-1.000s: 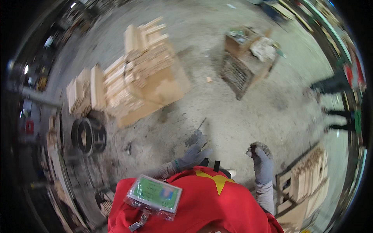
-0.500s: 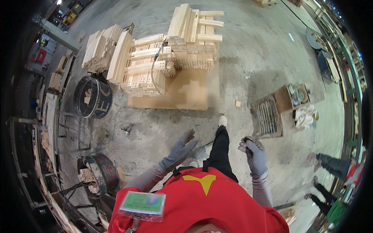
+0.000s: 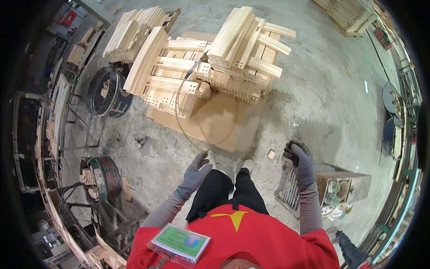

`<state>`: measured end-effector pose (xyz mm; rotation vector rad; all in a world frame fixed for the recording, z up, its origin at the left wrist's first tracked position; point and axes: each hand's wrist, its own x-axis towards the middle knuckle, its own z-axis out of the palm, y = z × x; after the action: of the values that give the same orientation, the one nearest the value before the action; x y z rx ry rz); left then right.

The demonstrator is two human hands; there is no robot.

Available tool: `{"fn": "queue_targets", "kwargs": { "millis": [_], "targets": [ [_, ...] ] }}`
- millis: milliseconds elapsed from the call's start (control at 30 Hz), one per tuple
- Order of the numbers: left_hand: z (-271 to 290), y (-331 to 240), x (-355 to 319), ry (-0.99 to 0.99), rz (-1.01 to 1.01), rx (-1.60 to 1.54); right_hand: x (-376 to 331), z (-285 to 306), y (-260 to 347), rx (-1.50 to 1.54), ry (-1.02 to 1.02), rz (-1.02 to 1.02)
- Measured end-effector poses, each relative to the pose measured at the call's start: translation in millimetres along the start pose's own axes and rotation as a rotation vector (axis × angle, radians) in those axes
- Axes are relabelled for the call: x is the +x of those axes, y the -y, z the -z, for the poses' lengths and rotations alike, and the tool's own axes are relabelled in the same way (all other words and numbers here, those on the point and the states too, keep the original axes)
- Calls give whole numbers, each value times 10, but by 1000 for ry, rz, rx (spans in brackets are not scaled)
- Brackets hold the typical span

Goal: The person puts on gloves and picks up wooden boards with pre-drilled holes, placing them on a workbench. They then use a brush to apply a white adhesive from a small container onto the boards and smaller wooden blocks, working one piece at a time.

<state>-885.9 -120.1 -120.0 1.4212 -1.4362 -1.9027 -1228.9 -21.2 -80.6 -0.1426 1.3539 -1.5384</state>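
Grey gloves (image 3: 195,172), grey sleeves, red shirt (yellow mark), blk trousers.

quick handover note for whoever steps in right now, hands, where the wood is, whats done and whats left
Left hand: grey glove, open, empty, held out in front at waist height.
Right hand: grey glove, loosely curled, empty.
Stack of drilled wooden pieces sits on a board pallet on the concrete floor just ahead, with a hose looping off it.
Wooden crate stands beside the right hand.
Done: pieces are stacked.
Left: nothing in hand; the stack is untouched.
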Motion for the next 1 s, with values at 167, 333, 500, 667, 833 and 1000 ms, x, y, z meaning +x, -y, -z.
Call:
{"fn": "queue_targets", "kwargs": {
  "millis": [167,333,500,667,833,1000],
  "targets": [
    [276,-228,712,-120,-87,-146,622,-596,95,-89,105,-75],
    [454,-327,1506,-150,-72,-189,1097,-1082,-133,-116,131,-183],
    [612,-498,2215,-72,-171,-188,1593,-1371,-323,-144,122,-262],
    [806,-693,3150,-158,-104,-370,2234,-1545,-351,-144,185,-306],
    [709,-588,4111,-187,16,-735,3134,-1472,-376,-195,167,-396],
    [307,-565,5012,-250,211,-1012,4265,-1235,-512,-154,169,-494]
  ]
}}
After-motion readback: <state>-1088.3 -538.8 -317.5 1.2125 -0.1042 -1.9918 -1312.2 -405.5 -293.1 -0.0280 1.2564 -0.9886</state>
